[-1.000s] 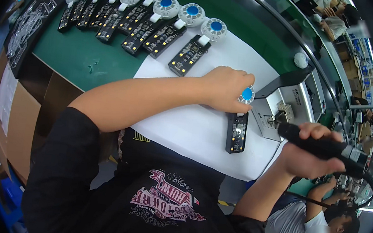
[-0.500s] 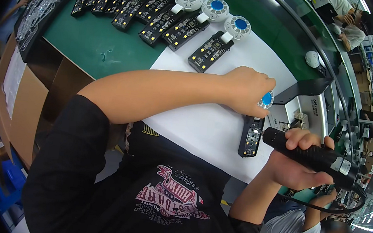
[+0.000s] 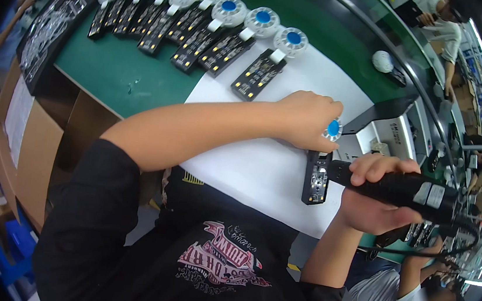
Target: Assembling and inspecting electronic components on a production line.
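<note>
White paper sheet (image 3: 262,170) over the green bench mat (image 3: 114,72) is my work spot, under both my hands. Beyond my left knuckles, a row of finished boards (image 3: 206,29), each a black circuit strip with a white disc and blue centre, runs off to the far left; nearest one (image 3: 261,73) lies just past my left wrist. A black tray (image 3: 48,30) sits well left of that row.

Change over the last second: my view has tipped, so the row has slid up and left in the picture. My hands and the piece have drifted right with it. Their grip and relation to each other read the same; no new board has joined the row.

My left hand (image 3: 305,122) lies curled, fingers together, pinching the white-and-blue disc (image 3: 333,128) at my fingertips. The black circuit board (image 3: 316,178) hangs from that disc toward me, flat on the paper, just below my left fingertips.

My right hand (image 3: 374,194) is wrapped tight round the black electric screwdriver (image 3: 401,188), fingers clamped on its barrel. Its front end lies over the board's right edge, just under my left fingertips. Cannot tell if the bit touches the board.

My read: same piece is in work, disc being held to board for fastening, not yet added to the row.
</note>
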A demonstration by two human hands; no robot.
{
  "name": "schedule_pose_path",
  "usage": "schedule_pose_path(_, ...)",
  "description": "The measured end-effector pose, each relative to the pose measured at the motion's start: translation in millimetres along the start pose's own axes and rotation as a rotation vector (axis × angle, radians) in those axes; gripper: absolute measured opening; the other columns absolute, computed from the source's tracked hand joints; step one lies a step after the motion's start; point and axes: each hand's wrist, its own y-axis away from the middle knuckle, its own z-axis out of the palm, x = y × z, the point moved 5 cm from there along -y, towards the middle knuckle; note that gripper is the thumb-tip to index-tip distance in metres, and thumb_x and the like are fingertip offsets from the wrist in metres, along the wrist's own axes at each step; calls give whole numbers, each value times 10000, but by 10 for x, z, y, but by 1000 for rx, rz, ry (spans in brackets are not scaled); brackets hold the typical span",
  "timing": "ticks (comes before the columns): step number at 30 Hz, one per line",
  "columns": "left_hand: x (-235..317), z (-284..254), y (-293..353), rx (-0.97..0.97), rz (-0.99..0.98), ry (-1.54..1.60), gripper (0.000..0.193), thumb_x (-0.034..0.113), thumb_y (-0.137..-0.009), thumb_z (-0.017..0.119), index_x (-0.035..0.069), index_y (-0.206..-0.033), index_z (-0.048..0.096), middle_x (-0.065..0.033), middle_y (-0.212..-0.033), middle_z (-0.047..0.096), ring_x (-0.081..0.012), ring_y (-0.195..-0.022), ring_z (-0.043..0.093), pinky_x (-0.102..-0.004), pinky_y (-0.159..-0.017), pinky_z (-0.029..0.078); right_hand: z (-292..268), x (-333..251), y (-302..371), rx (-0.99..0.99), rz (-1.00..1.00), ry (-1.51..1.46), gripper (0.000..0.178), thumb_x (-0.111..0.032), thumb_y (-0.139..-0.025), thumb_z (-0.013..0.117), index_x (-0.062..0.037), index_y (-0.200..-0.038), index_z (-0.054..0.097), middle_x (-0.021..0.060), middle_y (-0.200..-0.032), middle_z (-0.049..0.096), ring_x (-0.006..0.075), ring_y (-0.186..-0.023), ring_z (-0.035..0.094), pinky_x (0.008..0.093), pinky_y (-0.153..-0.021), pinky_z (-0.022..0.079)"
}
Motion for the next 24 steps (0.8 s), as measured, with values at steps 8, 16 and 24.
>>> schedule_pose_path(8,27,-16,34,-4,-14,4,547,462,-776,739,12,-1053,596,-199,-990,668,-392,-908,670,-470,-798,540,-395,-553,-183,197,-314,450,817,-756,-905,483,-39,-1294,493,107,-863,616,216,-701,566,377,-694,469)
schedule_pose_path(16,-110,-79,45,63,-69,1,544,450,-780,734,22,-1085,595,-198,-1021,666,-390,-922,666,-472,-798,532,-264,-466,-40,101,-125,247,797,-731,-917,497,-30,-1297,503,104,-859,609,210,-672,556,353,-667,472)
schedule_pose_path(24,-128,-42,18,66,-90,-8,553,441,-791,728,22,-1120,580,-206,-1057,664,-395,-945,660,-465,-805,525,-244,-419,359,157,-62,280,803,-735,-921,485,-32,-1308,500,94,-846,592,201,-646,544,358,-664,471)
